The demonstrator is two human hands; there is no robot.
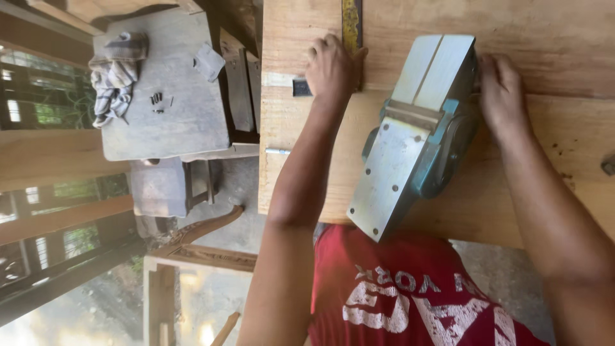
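My left hand [331, 67] presses a yellow ruler [351, 25] onto the wooden counter [544, 45], fingers curled over it. My right hand [501, 93] rests flat and open, holding nothing, beside the upturned teal planer [416, 131].

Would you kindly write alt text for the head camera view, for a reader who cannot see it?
A person's left hand presses a yellow ruler onto a wooden board, while the right hand rests beside an upturned teal electric planer lying on it. A grey table carrying a crumpled rag stands to one side.
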